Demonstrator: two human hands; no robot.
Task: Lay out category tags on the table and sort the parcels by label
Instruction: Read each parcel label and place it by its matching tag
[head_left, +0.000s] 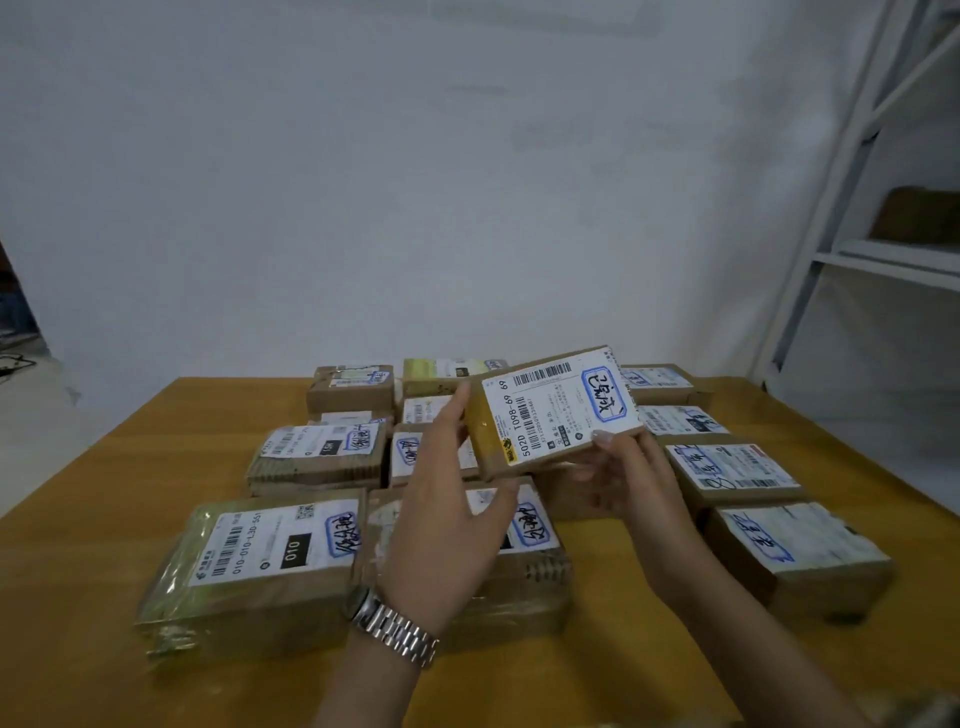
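Observation:
A small brown cardboard parcel (550, 410) with a white shipping label and a blue-framed handwritten tag is held up above the table, tilted. My right hand (631, 480) grips its near right edge from below, thumb on the label's corner. My left hand (447, 499), a metal watch on its wrist, touches the parcel's left end with its fingertips. Below lie several taped parcels with similar tags, in rows: a large one at front left (254, 566), one under my left hand (524, 561), and one at front right (800, 556).
The parcels cover the middle of a yellow wooden table (104, 519) that stands against a white wall. A white metal shelf rack (883, 249) stands at the right with a brown box on it. Bare tabletop shows at the left, right and front.

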